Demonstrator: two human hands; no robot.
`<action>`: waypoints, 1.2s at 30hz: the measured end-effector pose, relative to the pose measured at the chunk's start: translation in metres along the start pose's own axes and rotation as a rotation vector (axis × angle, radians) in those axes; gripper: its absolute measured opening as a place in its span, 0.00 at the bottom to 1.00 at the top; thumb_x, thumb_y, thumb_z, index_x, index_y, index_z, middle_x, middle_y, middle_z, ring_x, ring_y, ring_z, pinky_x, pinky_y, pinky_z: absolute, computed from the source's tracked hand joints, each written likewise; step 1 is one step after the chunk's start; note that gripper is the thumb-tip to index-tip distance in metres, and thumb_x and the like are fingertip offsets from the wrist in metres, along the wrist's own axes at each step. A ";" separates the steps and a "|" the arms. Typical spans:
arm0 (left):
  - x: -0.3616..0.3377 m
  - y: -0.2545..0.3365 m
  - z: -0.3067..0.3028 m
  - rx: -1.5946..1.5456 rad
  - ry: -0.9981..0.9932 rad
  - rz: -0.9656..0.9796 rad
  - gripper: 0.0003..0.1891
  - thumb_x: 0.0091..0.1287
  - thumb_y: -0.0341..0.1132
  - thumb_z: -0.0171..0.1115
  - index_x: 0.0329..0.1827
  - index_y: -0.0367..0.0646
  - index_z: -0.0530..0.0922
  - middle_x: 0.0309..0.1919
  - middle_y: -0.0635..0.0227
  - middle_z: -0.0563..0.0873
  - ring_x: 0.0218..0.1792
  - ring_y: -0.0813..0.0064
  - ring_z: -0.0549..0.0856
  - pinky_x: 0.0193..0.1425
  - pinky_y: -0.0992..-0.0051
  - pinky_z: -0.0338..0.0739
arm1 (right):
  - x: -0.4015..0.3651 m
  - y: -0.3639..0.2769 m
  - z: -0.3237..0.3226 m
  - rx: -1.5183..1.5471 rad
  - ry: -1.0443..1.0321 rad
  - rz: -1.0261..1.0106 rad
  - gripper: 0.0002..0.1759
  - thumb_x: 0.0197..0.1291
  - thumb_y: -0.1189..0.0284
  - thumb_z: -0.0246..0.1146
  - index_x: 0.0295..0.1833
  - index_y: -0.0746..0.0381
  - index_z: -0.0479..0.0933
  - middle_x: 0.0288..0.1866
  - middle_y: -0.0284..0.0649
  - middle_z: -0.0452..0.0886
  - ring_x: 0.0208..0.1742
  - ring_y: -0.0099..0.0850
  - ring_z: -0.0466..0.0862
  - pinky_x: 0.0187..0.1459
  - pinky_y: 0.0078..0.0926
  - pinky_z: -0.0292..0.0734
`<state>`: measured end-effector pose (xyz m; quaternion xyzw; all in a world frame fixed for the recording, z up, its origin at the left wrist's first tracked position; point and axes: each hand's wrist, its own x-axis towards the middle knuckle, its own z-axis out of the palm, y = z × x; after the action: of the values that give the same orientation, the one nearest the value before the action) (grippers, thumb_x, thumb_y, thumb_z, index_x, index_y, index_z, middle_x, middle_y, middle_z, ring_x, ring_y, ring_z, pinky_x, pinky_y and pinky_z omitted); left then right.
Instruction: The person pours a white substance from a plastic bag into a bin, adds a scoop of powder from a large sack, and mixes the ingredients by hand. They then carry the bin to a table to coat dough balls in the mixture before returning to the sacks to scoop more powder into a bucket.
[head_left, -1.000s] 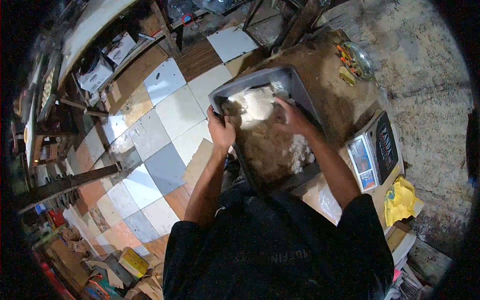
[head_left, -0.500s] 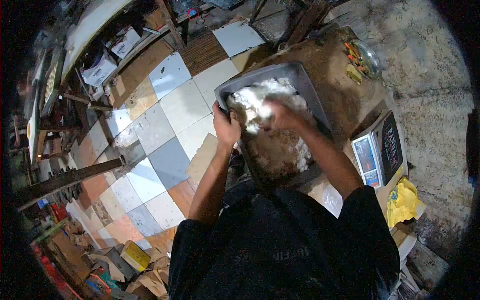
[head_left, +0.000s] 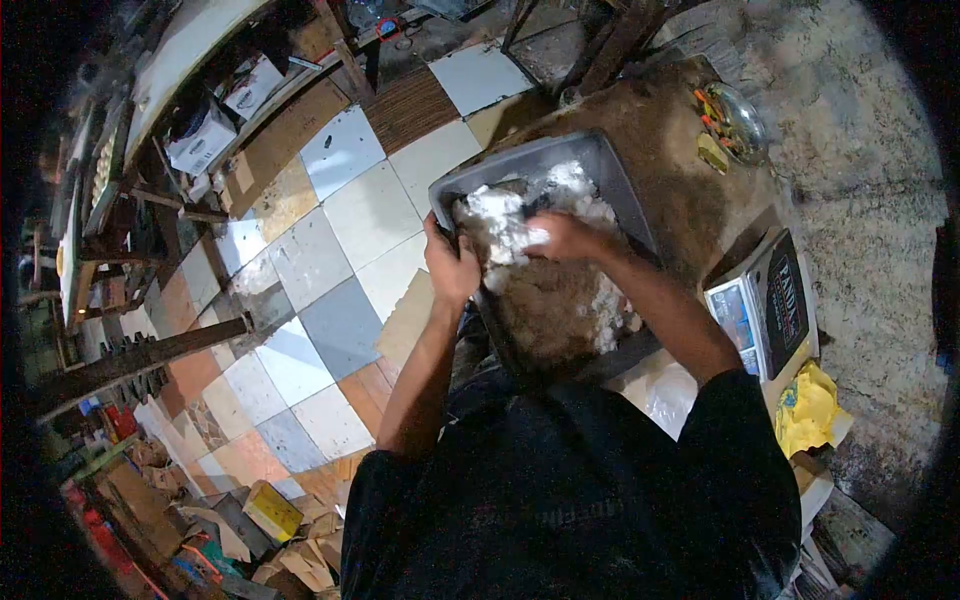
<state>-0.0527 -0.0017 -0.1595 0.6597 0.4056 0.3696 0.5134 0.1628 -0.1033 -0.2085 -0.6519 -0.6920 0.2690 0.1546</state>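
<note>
A grey rectangular tub holds fluffy white material and brown granular stuff. My left hand grips the tub's left wall, thumb on the inner side and fingers over the outside. Inside the tub, my right hand reaches into the white material near the middle, its fingers closed and partly hidden. Whatever lies between those fingers is too small to make out. More white clumps lie along the tub's right side and at its far end.
Right of the tub are a glass bowl with colourful pieces, a black PANDA box and yellow crumpled paper. A clear plastic bag lies near my body. Patchwork tiles cover the floor at left, with cardboard scraps below.
My right hand has shifted slightly within the white material, and the white clumps around it have changed shape. My left hand stays on the tub's wall.
</note>
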 end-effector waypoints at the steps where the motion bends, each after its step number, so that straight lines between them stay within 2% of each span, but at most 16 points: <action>1: 0.000 0.002 0.000 0.028 0.011 0.035 0.27 0.55 0.19 0.51 0.61 0.30 0.58 0.43 0.44 0.79 0.47 0.52 0.80 0.54 0.64 0.71 | -0.002 0.017 -0.009 -0.005 0.001 -0.006 0.32 0.50 0.58 0.67 0.59 0.62 0.70 0.54 0.47 0.77 0.58 0.37 0.75 0.61 0.40 0.67; 4: 0.000 0.019 -0.002 0.081 0.000 -0.003 0.28 0.55 0.19 0.51 0.61 0.30 0.58 0.42 0.45 0.80 0.47 0.53 0.80 0.53 0.65 0.71 | 0.006 0.003 -0.062 -0.052 0.069 0.413 0.33 0.51 0.55 0.66 0.60 0.61 0.69 0.55 0.49 0.76 0.57 0.39 0.75 0.62 0.39 0.65; 7: 0.001 0.020 -0.003 0.084 -0.013 -0.037 0.27 0.55 0.18 0.51 0.61 0.30 0.58 0.42 0.46 0.80 0.46 0.54 0.81 0.53 0.66 0.71 | 0.006 0.007 -0.027 -0.260 0.495 0.478 0.35 0.51 0.55 0.67 0.61 0.59 0.67 0.56 0.49 0.74 0.58 0.38 0.74 0.63 0.40 0.65; 10: 0.000 0.010 -0.001 0.050 0.004 0.022 0.27 0.55 0.18 0.51 0.61 0.31 0.58 0.41 0.45 0.80 0.45 0.53 0.81 0.52 0.66 0.72 | -0.003 -0.008 -0.036 0.233 0.054 0.268 0.39 0.49 0.54 0.68 0.63 0.61 0.65 0.58 0.49 0.73 0.60 0.38 0.72 0.63 0.41 0.64; 12: 0.003 0.008 0.001 0.029 0.017 0.048 0.27 0.55 0.18 0.51 0.60 0.31 0.58 0.40 0.45 0.80 0.44 0.53 0.81 0.51 0.66 0.72 | -0.013 -0.003 -0.047 -0.017 -0.106 0.066 0.37 0.45 0.61 0.71 0.60 0.65 0.67 0.56 0.49 0.73 0.58 0.37 0.74 0.61 0.35 0.67; 14: 0.002 0.005 0.003 0.012 0.032 -0.012 0.27 0.55 0.18 0.52 0.60 0.30 0.59 0.39 0.43 0.80 0.43 0.53 0.82 0.50 0.66 0.73 | -0.002 0.006 -0.064 0.223 -0.141 0.250 0.38 0.43 0.65 0.71 0.61 0.64 0.66 0.57 0.48 0.72 0.57 0.36 0.73 0.60 0.33 0.69; 15: 0.003 0.004 0.005 0.014 0.037 -0.023 0.28 0.54 0.18 0.52 0.61 0.30 0.59 0.39 0.42 0.80 0.44 0.52 0.82 0.51 0.65 0.73 | 0.007 0.008 -0.054 0.358 0.129 0.174 0.43 0.43 0.62 0.73 0.64 0.63 0.62 0.59 0.48 0.70 0.58 0.36 0.72 0.61 0.35 0.67; 18: 0.012 0.002 0.009 0.058 -0.004 -0.009 0.28 0.54 0.18 0.52 0.61 0.29 0.59 0.39 0.42 0.80 0.44 0.52 0.82 0.51 0.64 0.73 | 0.029 -0.038 -0.039 0.660 0.121 0.049 0.49 0.43 0.55 0.73 0.67 0.63 0.59 0.61 0.47 0.68 0.59 0.39 0.71 0.63 0.38 0.65; 19: 0.012 0.007 0.009 -0.018 -0.014 -0.048 0.28 0.54 0.19 0.53 0.61 0.27 0.59 0.41 0.41 0.80 0.45 0.51 0.81 0.53 0.64 0.72 | 0.035 -0.039 -0.018 0.209 0.061 0.069 0.51 0.42 0.49 0.72 0.67 0.63 0.58 0.61 0.47 0.68 0.59 0.41 0.71 0.63 0.41 0.65; 21: 0.011 -0.005 0.008 -0.009 -0.017 0.017 0.28 0.54 0.20 0.53 0.61 0.27 0.59 0.42 0.41 0.80 0.46 0.50 0.81 0.54 0.64 0.72 | 0.037 -0.055 -0.053 0.155 -0.418 0.213 0.51 0.42 0.49 0.72 0.67 0.63 0.59 0.64 0.48 0.66 0.63 0.43 0.68 0.64 0.41 0.64; 23: 0.013 -0.005 0.006 0.049 -0.007 0.084 0.29 0.54 0.20 0.53 0.62 0.24 0.59 0.44 0.39 0.79 0.49 0.50 0.80 0.56 0.65 0.71 | 0.054 -0.045 -0.078 0.093 -0.658 0.222 0.51 0.41 0.50 0.72 0.67 0.62 0.59 0.65 0.48 0.65 0.65 0.43 0.67 0.65 0.41 0.63; 26: 0.012 0.011 0.009 0.123 0.026 0.034 0.28 0.54 0.20 0.53 0.61 0.25 0.60 0.45 0.39 0.79 0.50 0.50 0.80 0.56 0.65 0.71 | 0.064 -0.042 -0.083 -0.220 -0.768 0.197 0.51 0.37 0.52 0.74 0.66 0.62 0.60 0.66 0.50 0.64 0.66 0.45 0.65 0.65 0.38 0.64; 28: 0.012 0.006 0.010 0.077 0.021 0.025 0.28 0.54 0.20 0.52 0.61 0.26 0.61 0.44 0.39 0.79 0.49 0.51 0.80 0.56 0.66 0.71 | 0.065 -0.041 -0.054 0.356 -0.101 0.100 0.51 0.36 0.53 0.75 0.66 0.62 0.61 0.66 0.50 0.64 0.66 0.46 0.66 0.64 0.36 0.64; 30: 0.012 0.004 0.008 0.053 0.027 0.071 0.28 0.54 0.20 0.52 0.61 0.27 0.61 0.44 0.41 0.79 0.49 0.53 0.80 0.55 0.66 0.71 | 0.059 -0.057 -0.021 -0.014 0.038 -0.093 0.52 0.34 0.58 0.76 0.67 0.62 0.60 0.66 0.52 0.63 0.66 0.46 0.65 0.66 0.41 0.60; 31: 0.011 0.003 0.007 0.025 0.006 0.037 0.28 0.54 0.19 0.52 0.61 0.26 0.61 0.44 0.42 0.79 0.49 0.56 0.80 0.55 0.68 0.71 | 0.065 -0.052 -0.019 0.028 -0.249 0.009 0.55 0.31 0.59 0.76 0.68 0.62 0.59 0.67 0.53 0.62 0.66 0.47 0.65 0.67 0.40 0.59; 36: 0.011 0.019 0.004 0.026 -0.003 -0.023 0.28 0.54 0.18 0.51 0.61 0.25 0.60 0.47 0.42 0.79 0.51 0.56 0.80 0.57 0.69 0.71 | 0.068 -0.083 -0.084 -0.042 -0.904 0.303 0.53 0.26 0.62 0.76 0.64 0.63 0.64 0.64 0.55 0.66 0.65 0.48 0.65 0.66 0.37 0.59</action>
<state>-0.0420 0.0037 -0.1412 0.6622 0.4170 0.3574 0.5098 0.1357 -0.0228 -0.1020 -0.5661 -0.5923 0.5311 -0.2162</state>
